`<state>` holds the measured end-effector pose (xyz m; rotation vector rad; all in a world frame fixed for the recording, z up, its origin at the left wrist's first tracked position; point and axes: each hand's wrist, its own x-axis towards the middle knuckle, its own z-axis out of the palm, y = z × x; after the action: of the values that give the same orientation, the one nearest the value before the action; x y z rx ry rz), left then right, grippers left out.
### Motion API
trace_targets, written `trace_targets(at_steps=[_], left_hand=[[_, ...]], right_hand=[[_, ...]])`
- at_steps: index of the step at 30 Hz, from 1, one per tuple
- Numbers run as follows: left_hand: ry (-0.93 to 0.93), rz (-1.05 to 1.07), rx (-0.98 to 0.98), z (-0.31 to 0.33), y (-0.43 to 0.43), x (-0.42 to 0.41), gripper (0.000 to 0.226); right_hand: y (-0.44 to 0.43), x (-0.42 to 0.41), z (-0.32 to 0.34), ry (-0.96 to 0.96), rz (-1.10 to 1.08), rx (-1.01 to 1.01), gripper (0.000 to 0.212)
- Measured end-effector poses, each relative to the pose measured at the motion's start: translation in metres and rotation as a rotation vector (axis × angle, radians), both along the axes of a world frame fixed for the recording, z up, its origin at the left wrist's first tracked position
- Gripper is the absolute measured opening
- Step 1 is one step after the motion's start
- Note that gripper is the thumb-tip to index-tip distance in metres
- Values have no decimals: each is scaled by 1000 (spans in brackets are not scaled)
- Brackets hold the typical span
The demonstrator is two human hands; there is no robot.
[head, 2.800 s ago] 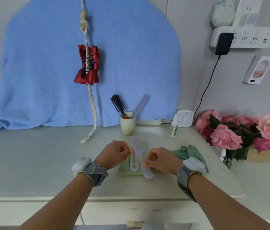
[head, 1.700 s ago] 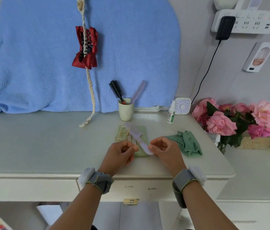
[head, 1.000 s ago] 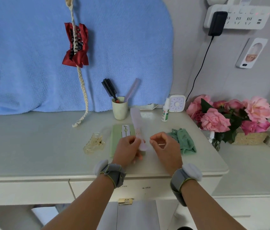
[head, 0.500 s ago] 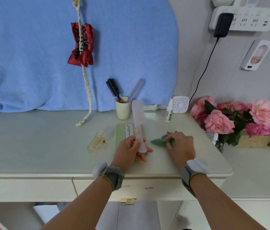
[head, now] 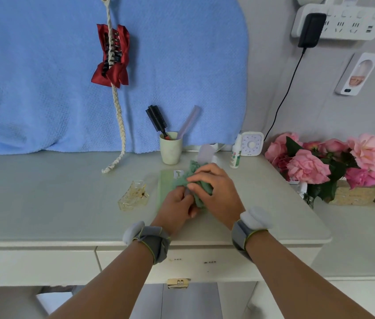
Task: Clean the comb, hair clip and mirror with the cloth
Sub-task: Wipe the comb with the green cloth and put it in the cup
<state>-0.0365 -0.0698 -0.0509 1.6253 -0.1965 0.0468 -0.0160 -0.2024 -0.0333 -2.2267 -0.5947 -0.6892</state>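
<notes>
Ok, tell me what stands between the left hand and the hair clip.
Nothing visible does. The hair clip lies in the open, left of the left hand; between them only the mirror, lying flat, and bare table.

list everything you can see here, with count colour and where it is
comb: 1, lilac, in left hand, mostly wrapped in cloth
cloth: 1, green, round the comb
mirror: 1, pale green, flat on table, partly hidden
hair clip: 1, clear yellowish, table, left of mirror
cup: 1, cream, back of table, holds black brush
towel: 1, blue, hung behind table
bow: 1, red, on braided rope
bottle: 1, white, beside timer
flowers: bunch, pink, right
power strip: 1, white, wall, top right
left hand: 1, holds comb
right hand: 1, grips cloth
</notes>
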Motion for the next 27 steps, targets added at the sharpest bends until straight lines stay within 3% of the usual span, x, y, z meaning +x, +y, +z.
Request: trace_targets(at_steps=[4,9,14,18,22,24,27], left_hand=[[-40,-67,-39,-1,2,0,27],[-46,-157,-103,0,3,0,23],[-25,-103,-143,-3,6,2,25],[-23,-166,-120,-1,3,1,22],[17,-84,-253,-2,6,3,26],[11,-100,-251,-2,6,2,26],[-3,-153,-167,0,3,0,24]], right_hand=[[-8,3,-5,-108,20,-29,13],[-22,33,22,-67,-254,12,13],[1,1,10,-148,90,-185,10],[-26,37,24,-63,-236,-35,13],[10,-1,9,-101,65,-145,10],[-3,3,14,-106,116,-142,10],[-30,30,24,-44,-176,-1,10]])
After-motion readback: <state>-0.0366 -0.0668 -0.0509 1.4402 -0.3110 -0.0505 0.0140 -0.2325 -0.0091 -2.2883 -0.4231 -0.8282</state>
